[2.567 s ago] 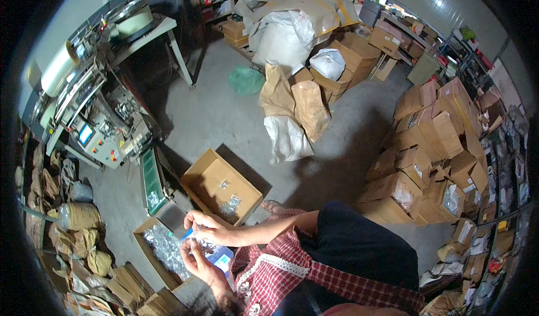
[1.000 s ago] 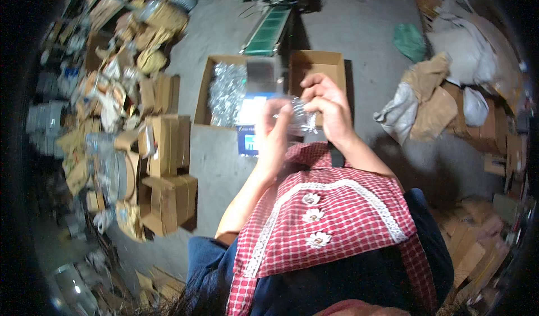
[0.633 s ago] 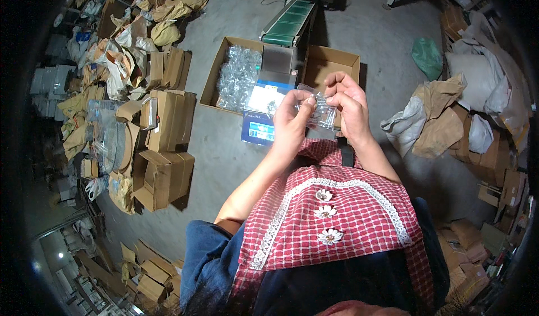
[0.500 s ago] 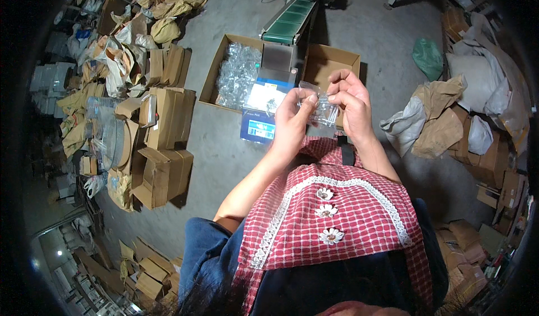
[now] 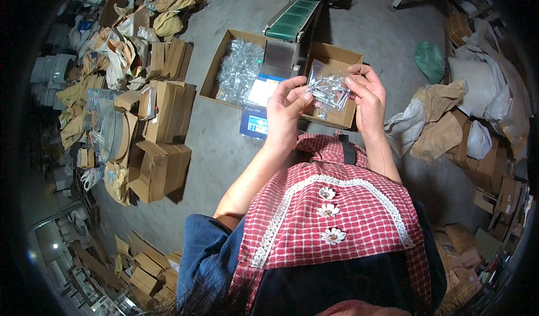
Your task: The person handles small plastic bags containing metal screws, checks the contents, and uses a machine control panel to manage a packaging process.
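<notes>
Between my two hands hangs a clear plastic bag of screws, with several shiny metal pieces showing through it. My left hand pinches the bag's left edge between thumb and fingers. At the bag's right edge, my right hand grips it with thumb and forefinger. The bag is held above an open cardboard box on the right. To the left of my left hand stands a blue machine with a label and a small lit panel.
A green conveyor belt leads up to the machine. Left of it, another cardboard box holds many clear bags. Stacked cartons line the left side. Sacks and a green bag lie on the right.
My hands have moved slightly apart and to the right. The bag is now spread wider between them, and its contents show more plainly.
</notes>
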Demonstrator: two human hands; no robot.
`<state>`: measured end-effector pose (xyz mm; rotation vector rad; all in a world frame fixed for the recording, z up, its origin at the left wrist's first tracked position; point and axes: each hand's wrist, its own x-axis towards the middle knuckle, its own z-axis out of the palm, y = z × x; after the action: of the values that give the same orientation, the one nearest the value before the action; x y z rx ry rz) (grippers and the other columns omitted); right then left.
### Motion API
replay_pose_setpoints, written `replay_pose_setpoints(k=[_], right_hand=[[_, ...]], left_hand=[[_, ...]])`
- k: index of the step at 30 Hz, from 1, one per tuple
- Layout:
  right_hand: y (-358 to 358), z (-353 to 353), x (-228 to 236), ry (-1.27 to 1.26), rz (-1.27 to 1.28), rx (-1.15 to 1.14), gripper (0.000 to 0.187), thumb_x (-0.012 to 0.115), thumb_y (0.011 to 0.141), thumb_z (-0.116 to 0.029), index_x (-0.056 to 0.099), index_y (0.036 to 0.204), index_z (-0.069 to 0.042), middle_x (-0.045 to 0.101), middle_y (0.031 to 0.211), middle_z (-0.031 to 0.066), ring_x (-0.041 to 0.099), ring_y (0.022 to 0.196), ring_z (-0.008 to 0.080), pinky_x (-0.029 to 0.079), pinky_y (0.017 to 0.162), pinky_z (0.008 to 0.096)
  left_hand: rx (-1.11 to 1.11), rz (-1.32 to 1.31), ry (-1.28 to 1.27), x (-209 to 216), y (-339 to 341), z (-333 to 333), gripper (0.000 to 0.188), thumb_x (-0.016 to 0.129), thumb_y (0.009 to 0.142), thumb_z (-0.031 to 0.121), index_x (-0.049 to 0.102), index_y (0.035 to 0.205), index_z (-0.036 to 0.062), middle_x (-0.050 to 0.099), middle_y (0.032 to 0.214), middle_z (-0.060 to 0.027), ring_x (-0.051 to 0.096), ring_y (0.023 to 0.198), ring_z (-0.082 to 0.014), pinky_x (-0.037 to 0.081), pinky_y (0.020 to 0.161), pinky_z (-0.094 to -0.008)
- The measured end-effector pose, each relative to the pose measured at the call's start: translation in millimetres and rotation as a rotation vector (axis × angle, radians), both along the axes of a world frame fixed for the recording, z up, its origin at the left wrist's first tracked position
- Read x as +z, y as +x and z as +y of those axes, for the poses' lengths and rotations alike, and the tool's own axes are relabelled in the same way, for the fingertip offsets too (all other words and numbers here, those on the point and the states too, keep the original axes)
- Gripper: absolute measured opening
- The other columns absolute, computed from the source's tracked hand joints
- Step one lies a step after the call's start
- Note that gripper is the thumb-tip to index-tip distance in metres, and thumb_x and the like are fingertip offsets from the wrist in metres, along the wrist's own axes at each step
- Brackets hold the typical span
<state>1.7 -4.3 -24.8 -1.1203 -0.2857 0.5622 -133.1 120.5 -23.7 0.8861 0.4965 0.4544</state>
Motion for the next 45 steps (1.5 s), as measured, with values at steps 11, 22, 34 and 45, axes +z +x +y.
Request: replay_pose_setpoints(k=[11, 22, 34, 45], right_hand=[[-4.2, 2.8, -8.7, -0.073, -0.104, 0.061, 0.029, 0.063, 0.094, -0.011, 0.055, 0.120, -0.002, 0.073, 0.095, 0.0124, 0.068, 0.079, 0.0123, 0.052, 0.064, 0.0217], [-12.4, 20.4, -41.9, -0.279, 0.007, 0.534, 0.042, 0.069, 0.092, -0.011, 0.052, 0.128, 0.002, 0.069, 0.098, 0.0109, 0.069, 0.072, 0.0148, 0.059, 0.060, 0.0263], [-0.8, -8.4, -93.4, -0.631, 0.063, 0.319, 0.030, 0.070, 0.087, -0.014, 0.061, 0.113, -0.003, 0.070, 0.083, 0.0025, 0.060, 0.057, 0.0061, 0.038, 0.047, 0.0171], [-49.3, 32.6, -125.8, -0.577, 0.191, 0.615, 0.024, 0.056, 0.101, -0.028, 0.065, 0.108, -0.006, 0.065, 0.079, -0.0043, 0.054, 0.057, 0.0019, 0.039, 0.048, 0.0170]], left_hand=[[0.057, 0.021, -0.047, 0.7, -13.7, 8.7, 0.035, 0.059, 0.091, -0.007, 0.050, 0.125, -0.0056, 0.067, 0.109, -0.0183, 0.070, 0.089, -0.0227, 0.060, 0.080, -0.0313], [-0.056, 0.151, 0.005, -37.7, -32.5, 40.1, 0.032, 0.062, 0.089, 0.001, 0.059, 0.120, -0.0044, 0.070, 0.103, -0.0136, 0.069, 0.089, -0.0211, 0.058, 0.081, -0.0322], [-0.609, 0.785, 0.707, -179.1, -115.1, 34.8, 0.026, 0.066, 0.085, 0.019, 0.069, 0.104, 0.0025, 0.070, 0.103, -0.0212, 0.067, 0.094, -0.0381, 0.052, 0.083, -0.0416], [-0.317, 0.239, -0.456, -150.3, -83.8, 56.3, 0.032, 0.066, 0.090, 0.010, 0.054, 0.117, -0.0023, 0.065, 0.102, -0.0098, 0.063, 0.087, -0.0182, 0.052, 0.079, -0.0318]])
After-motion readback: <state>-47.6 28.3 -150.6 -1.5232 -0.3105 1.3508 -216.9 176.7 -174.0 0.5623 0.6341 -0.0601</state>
